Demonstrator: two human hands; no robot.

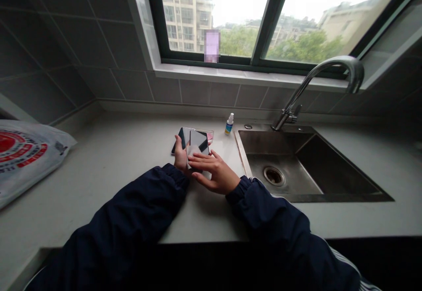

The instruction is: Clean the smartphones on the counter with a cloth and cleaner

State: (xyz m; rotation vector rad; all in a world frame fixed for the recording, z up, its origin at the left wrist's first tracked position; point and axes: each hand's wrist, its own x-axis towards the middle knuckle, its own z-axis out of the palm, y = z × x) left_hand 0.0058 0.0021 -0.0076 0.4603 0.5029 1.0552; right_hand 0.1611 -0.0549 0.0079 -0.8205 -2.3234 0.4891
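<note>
My left hand is closed around the left edge of a smartphone, which it holds tilted above the counter with the dark glossy screen up. Across the lower part of that screen lies my right hand, its fingers stretched out and flat. A pale patch shows beside the fingertips; whether it is a reflection or a thin cloth, I cannot tell. Behind the held phone a second dark flat device rests on the counter, partly covered. A clear, pinkish flat item peeks out at the right, mostly hidden.
A small white bottle with a blue and yellow label stands by the steel sink. Over the sink arches a chrome faucet. At the far left lies a white plastic bag with red print on the pale counter.
</note>
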